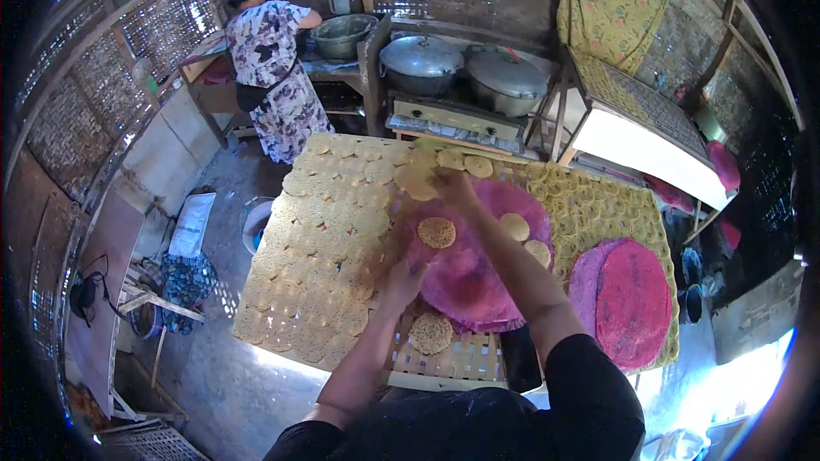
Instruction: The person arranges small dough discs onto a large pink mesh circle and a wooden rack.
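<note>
A round stack of pink mesh sheets [465, 277] lies before me on a slatted bamboo rack [448, 358], with a few thin lacy round crackers [436, 232] on top. My right hand [454, 188] reaches across to the stack's far edge, its fingers closed at the rim of a pale yellow cracker [416, 180] blurred by motion. My left hand [404, 282] is at the stack's left edge; its fingers are smeared, so their hold cannot be made out. Rows of overlapping crackers [316, 239] cover the rack's left part. One loose cracker [430, 333] lies near the front edge.
More crackers [598, 205] cover the right side, beside a second pink stack [632, 303]. Behind stand two lidded pots [508, 81] and a slanted drying rack [615, 90]. Another person [278, 77] works at a basin [342, 36]. A white bucket [254, 226] stands left.
</note>
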Demonstrator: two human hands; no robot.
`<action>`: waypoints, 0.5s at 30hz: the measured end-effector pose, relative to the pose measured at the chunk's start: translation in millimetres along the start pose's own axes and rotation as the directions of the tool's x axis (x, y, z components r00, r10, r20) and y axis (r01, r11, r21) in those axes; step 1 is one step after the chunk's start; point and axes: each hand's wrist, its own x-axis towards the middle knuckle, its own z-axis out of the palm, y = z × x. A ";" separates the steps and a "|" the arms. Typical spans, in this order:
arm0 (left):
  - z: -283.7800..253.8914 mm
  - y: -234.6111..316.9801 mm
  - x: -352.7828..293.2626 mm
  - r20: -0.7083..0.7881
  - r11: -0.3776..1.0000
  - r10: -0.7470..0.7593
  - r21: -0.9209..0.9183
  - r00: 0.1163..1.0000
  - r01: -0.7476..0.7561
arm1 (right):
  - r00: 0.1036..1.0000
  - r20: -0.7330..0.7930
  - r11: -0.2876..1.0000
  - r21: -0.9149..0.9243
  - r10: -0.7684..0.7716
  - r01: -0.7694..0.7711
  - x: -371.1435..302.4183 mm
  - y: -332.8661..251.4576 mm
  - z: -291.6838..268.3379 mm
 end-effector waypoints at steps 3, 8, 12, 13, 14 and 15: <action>-15.6 -8.7 -8.3 -0.027 0.967 -0.070 0.242 0.997 0.074 | 0.875 0.219 0.728 -0.488 -0.432 0.482 9.1 -31.7 50.3; -3.2 -12.3 -3.6 0.063 0.974 -0.165 0.166 0.984 0.153 | 0.829 0.147 0.736 -0.397 -0.539 0.549 -9.3 3.8 61.2; -24.9 26.2 -7.0 0.035 0.958 -0.165 0.241 0.986 0.152 | 0.926 0.377 0.937 -0.324 -0.002 0.134 -79.3 -87.5 14.3; -23.7 22.7 -7.7 0.024 0.959 -0.146 0.249 0.989 0.135 | 0.913 0.396 0.954 -0.224 -0.097 0.199 -97.0 -94.4 4.3; -24.0 13.5 -6.9 0.007 0.958 -0.131 0.259 0.991 0.125 | 0.891 0.410 0.957 -0.117 -0.195 0.264 -113.9 -96.9 -0.2; -24.2 4.6 -8.7 -0.014 0.955 -0.119 0.271 0.993 0.118 | 0.860 0.417 0.945 -0.004 -0.295 0.327 -122.0 -97.6 -1.2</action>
